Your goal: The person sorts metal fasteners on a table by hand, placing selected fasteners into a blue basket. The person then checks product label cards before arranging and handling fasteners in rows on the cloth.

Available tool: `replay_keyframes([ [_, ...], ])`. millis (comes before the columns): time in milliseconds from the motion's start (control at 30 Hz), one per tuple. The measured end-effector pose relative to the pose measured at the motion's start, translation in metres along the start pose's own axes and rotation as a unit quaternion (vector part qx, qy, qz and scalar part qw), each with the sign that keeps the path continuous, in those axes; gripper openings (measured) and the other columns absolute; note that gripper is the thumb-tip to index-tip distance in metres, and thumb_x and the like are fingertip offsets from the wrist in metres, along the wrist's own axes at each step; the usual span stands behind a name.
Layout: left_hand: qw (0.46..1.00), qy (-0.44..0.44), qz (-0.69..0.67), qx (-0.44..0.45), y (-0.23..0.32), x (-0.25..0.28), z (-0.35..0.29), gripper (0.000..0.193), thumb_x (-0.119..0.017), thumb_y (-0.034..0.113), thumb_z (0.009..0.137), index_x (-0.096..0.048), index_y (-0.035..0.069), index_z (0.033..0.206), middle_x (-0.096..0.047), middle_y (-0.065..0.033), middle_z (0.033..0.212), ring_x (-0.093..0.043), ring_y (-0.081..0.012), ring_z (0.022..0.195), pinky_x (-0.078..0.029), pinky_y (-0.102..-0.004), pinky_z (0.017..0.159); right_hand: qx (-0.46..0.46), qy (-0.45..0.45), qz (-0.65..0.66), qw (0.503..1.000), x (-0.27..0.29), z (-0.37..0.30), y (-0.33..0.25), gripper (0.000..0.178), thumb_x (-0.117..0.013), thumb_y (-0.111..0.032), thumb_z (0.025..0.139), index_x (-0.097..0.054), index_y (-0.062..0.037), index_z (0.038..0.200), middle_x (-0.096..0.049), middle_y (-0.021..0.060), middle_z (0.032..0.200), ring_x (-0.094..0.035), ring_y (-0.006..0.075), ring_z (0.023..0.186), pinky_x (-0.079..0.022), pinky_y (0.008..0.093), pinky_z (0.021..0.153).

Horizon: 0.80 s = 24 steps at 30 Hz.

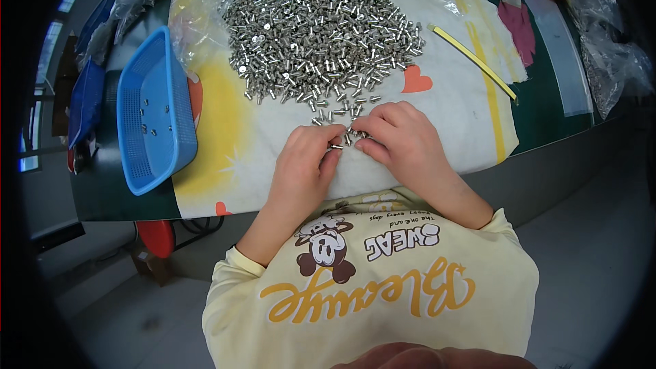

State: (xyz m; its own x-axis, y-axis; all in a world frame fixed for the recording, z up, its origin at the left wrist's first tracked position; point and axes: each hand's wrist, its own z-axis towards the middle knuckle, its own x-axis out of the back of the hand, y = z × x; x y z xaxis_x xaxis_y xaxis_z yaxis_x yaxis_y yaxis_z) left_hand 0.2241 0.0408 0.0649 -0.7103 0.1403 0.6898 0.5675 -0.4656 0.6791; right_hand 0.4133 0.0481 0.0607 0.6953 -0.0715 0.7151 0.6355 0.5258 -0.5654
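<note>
Cool daylight comes through pale, bluish windows [48, 55] with dark frames near 10 o'clock, and a plain grey wall [42, 195] drops below them toward 9 o'clock. A broad table with a smooth dark green top [529, 119] shows bare toward 3 o'clock, while 1 round red stool seat [156, 239] sits under its edge near 8 o'clock, close to a brown box on the smooth grey floor [140, 324], which also shows at 4 o'clock.

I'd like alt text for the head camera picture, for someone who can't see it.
A person's left hand and right hand work among small metal pieces before a big heap of them on a white-and-yellow cloth. To the left, a blue basket holds a few more.
</note>
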Motion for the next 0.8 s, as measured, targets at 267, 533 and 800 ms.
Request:
replay_keyframes([
  [267, 0.992, -0.036, -0.045, 0.113, 0.005, 0.001, -0.002, 0.043, -0.072, 0.006, 0.070, -0.054, 0.004, 0.110, -0.058, -0.0087, 0.088, -0.056, -0.0246, 0.081, -0.048, -0.0325, 0.061, 0.012, -0.048, 0.057, 0.997, -0.002, -0.003, 0.000, 0.021, -0.069, -0.009, 0.070, -0.062, -0.0095, 0.090, -0.055, 0.0037, 0.086, -0.052, 0.0241, 0.083, -0.045, 0.0351, 0.072],
  [533, 0.999, -0.007, -0.018, 0.029, 0.001, -0.001, 0.002, 0.053, -0.072, -0.001, 0.069, -0.053, 0.006, 0.119, -0.059, -0.0056, 0.092, -0.056, -0.0189, 0.082, -0.048, -0.0284, 0.070, -0.033, -0.049, 0.043, 0.997, 0.010, -0.009, 0.000, 0.019, -0.067, -0.005, 0.072, -0.061, -0.0072, 0.090, -0.055, 0.0055, 0.087, -0.053, 0.0267, 0.085, -0.046, 0.0362, 0.072],
  [800, 0.999, -0.012, -0.011, 0.049, 0.003, 0.004, -0.001, 0.053, -0.070, -0.002, 0.070, -0.052, 0.006, 0.120, -0.059, -0.0069, 0.097, -0.056, -0.0200, 0.085, -0.048, -0.0291, 0.072, -0.025, -0.044, 0.045, 0.998, 0.011, -0.003, -0.002, 0.019, -0.067, -0.004, 0.072, -0.060, -0.0057, 0.089, -0.053, 0.0078, 0.087, -0.053, 0.0284, 0.083, -0.046, 0.0365, 0.072],
])
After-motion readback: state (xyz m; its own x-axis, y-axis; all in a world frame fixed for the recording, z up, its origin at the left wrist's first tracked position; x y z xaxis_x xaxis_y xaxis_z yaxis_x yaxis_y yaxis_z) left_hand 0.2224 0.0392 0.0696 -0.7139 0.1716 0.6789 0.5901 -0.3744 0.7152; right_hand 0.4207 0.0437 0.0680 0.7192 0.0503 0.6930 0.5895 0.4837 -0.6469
